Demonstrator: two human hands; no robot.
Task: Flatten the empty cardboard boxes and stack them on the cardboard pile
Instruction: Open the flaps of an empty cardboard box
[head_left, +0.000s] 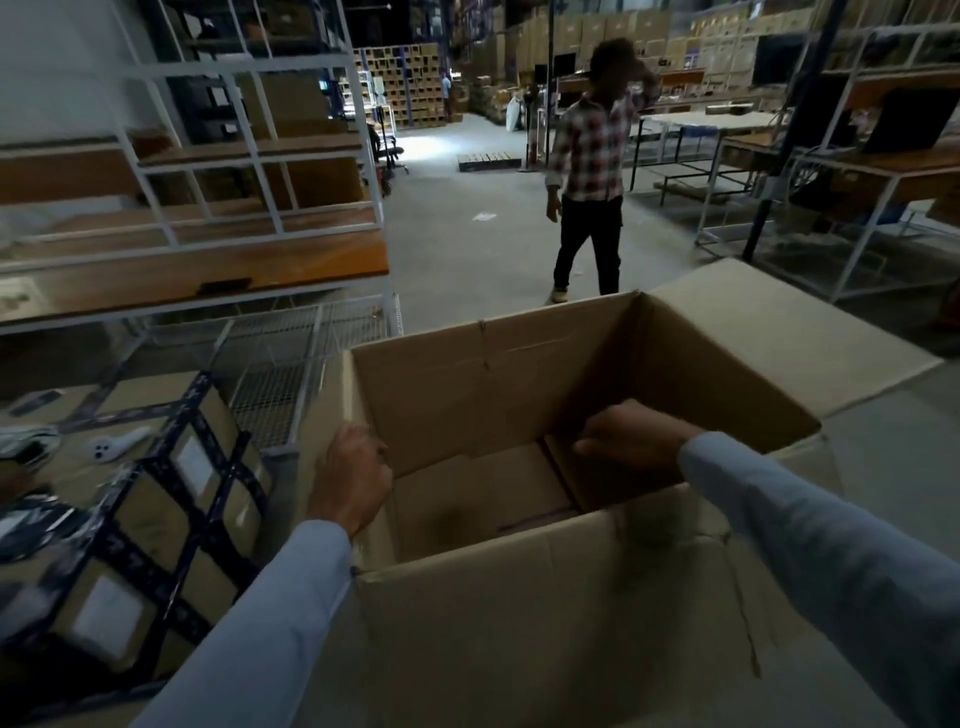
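open cardboard box (519, 597) is standing upright before the wearer, its flaps spreading outward, just beside taped cartons (156, 519). left hand (348, 478) is gripping the box's left wall rim, fingers curling over it. right hand (634, 436) is reaching inside, fingers curled; whether it is holding anything cannot be told.

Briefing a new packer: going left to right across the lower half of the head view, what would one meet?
Dark-blue-taped brown cardboard parcels → left hand, gripping the left wall of the open brown cardboard box → right hand inside that box → folded-out right flap.
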